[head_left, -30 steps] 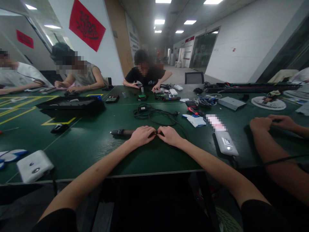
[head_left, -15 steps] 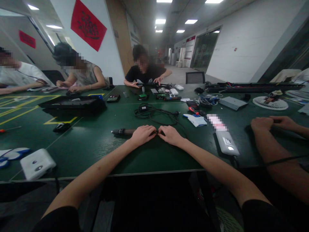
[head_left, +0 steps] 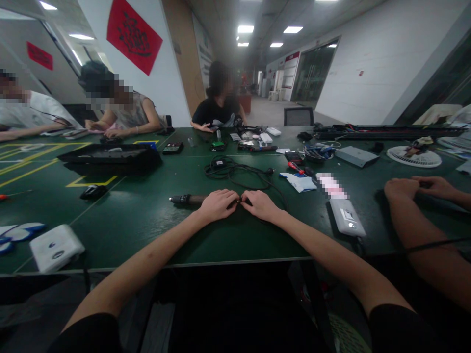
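A dark electric screwdriver (head_left: 186,200) lies along the green table with its bit end pointing left. My left hand (head_left: 220,204) is wrapped over its rear part, fingers closed. Just to the right, my right hand (head_left: 260,204) pinches something small and dark at the screwdriver's tail end, probably its cable connector; the fingers hide most of it. The fingertips of both hands nearly meet there. Beyond the hands, a black cable (head_left: 243,182) lies in loose loops with a black power adapter (head_left: 220,163).
A white power bank-like device (head_left: 347,217) lies right, near a co-worker's hands (head_left: 403,191). A white box (head_left: 57,247) sits front left. A black tray (head_left: 110,158) stands back left. White-blue packets (head_left: 300,181) and a red-handled screwdriver (head_left: 295,167) lie beyond. Other people sit opposite.
My hands and the screwdriver stay almost still. The person opposite has turned the head aside and drawn one arm back from the parts on the table.
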Demonstrator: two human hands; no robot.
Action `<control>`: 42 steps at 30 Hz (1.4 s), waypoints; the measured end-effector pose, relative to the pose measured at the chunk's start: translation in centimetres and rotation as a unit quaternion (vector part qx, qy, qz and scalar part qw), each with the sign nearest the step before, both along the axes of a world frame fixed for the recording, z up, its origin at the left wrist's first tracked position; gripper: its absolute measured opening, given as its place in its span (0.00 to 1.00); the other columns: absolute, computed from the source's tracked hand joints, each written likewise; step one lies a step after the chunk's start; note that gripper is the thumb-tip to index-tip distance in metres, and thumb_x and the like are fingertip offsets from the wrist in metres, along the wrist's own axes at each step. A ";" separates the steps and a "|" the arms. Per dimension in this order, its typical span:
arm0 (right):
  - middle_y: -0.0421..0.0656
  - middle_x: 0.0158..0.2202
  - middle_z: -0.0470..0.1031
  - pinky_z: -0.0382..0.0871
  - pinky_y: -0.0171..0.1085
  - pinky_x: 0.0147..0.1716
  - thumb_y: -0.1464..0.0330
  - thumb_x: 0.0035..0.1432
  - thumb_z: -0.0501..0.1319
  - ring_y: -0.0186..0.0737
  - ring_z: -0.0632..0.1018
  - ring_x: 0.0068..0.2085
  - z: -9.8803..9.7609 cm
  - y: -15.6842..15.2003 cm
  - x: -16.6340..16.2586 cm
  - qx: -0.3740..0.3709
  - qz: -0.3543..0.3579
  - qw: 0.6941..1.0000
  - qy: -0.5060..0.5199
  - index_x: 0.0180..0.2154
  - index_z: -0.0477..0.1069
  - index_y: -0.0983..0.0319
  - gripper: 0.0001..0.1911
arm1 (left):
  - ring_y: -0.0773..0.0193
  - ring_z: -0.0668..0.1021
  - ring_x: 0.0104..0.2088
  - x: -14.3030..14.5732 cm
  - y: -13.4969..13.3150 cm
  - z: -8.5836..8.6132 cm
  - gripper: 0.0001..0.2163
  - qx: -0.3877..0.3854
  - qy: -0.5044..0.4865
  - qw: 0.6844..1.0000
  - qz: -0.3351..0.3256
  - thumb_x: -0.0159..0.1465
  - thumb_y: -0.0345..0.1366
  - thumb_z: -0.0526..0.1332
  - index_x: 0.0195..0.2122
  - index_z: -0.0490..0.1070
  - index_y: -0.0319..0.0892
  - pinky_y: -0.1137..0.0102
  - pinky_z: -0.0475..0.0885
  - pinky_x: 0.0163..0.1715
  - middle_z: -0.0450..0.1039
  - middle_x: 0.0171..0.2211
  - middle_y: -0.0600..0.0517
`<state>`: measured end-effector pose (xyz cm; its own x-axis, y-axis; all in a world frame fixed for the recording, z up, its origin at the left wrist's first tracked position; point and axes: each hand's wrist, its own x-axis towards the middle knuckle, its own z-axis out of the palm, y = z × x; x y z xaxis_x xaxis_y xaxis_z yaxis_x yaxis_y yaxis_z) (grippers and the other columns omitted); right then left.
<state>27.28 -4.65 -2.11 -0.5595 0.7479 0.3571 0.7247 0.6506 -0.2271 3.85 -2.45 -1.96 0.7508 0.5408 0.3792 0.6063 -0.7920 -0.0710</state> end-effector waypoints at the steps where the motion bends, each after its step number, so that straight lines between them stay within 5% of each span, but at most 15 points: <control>1: 0.45 0.42 0.78 0.65 0.39 0.47 0.68 0.69 0.63 0.42 0.78 0.44 0.0 0.0 0.0 0.000 0.001 1.000 0.002 0.45 0.71 0.61 0.05 | 0.56 0.78 0.46 0.0 0.0 0.1 0.08 -0.001 0.001 1.000 0.002 0.72 0.40 0.57 0.48 0.70 0.47 0.62 0.72 0.46 0.77 0.45 0.49; 42: 0.45 0.42 0.78 0.64 0.38 0.46 0.68 0.69 0.63 0.42 0.78 0.44 0.0 0.0 0.1 0.002 0.002 1.000 -0.004 0.44 0.70 0.61 0.05 | 0.56 0.78 0.44 0.1 0.0 0.1 0.08 0.001 0.002 1.000 0.008 0.72 0.42 0.58 0.48 0.69 0.47 0.62 0.71 0.45 0.77 0.43 0.49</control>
